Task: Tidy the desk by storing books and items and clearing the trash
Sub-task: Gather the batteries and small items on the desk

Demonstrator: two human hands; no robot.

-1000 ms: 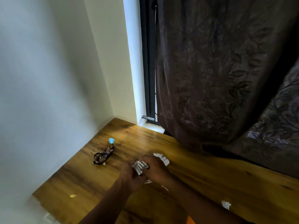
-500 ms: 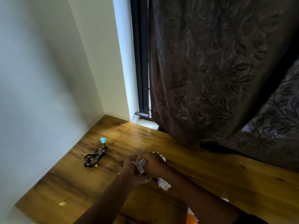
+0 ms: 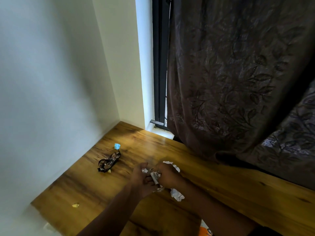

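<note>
At centre of wooden desk (image 3: 221, 189): left hand (image 3: 140, 180) and right hand (image 3: 167, 177) together, fingers curled round crumpled wrappers (image 3: 155, 179) and white paper (image 3: 177, 195). At 10 o'clock from hands, apart: dark wrapper (image 3: 109, 161), blue scrap (image 3: 117, 146).

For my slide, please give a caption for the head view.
Both hands gather crumpled wrappers on a wooden desk.

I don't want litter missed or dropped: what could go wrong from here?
1. Both hands, left hand and right hand, bunch wrappers and white paper; a loose grip may shed pieces.
2. The yellow scrap near the desk edge and the blue scrap beside the dark wrapper may be overlooked.
</note>
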